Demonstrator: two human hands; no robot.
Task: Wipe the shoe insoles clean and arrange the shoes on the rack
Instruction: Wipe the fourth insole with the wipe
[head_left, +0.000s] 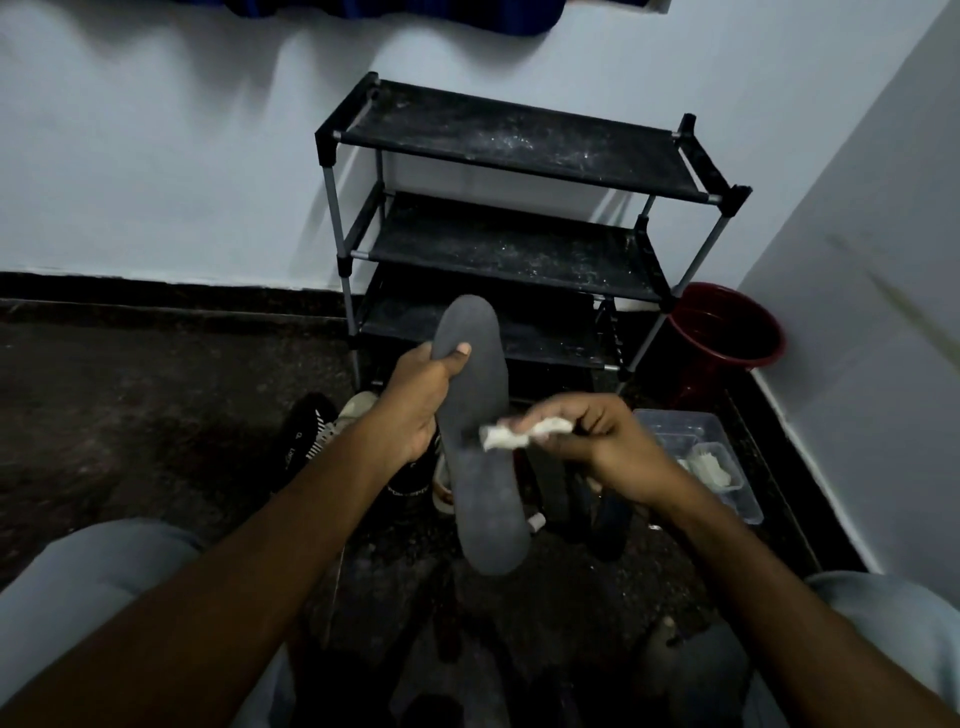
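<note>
A long grey insole is held upright in front of me, toe end up. My left hand grips it near the toe, thumb across its face. My right hand pinches a crumpled white wipe against the insole's middle. Behind stands a black three-tier shoe rack with dusty bare shelves. On the floor below my hands lie a black shoe with white stripes, a beige shoe and dark shoes, partly hidden by my arms and the insole.
A clear plastic container with white wipes sits on the floor to the right. A dark red bucket stands beside the rack near the right wall. My knees in grey trousers frame the bottom. The floor is dark speckled stone.
</note>
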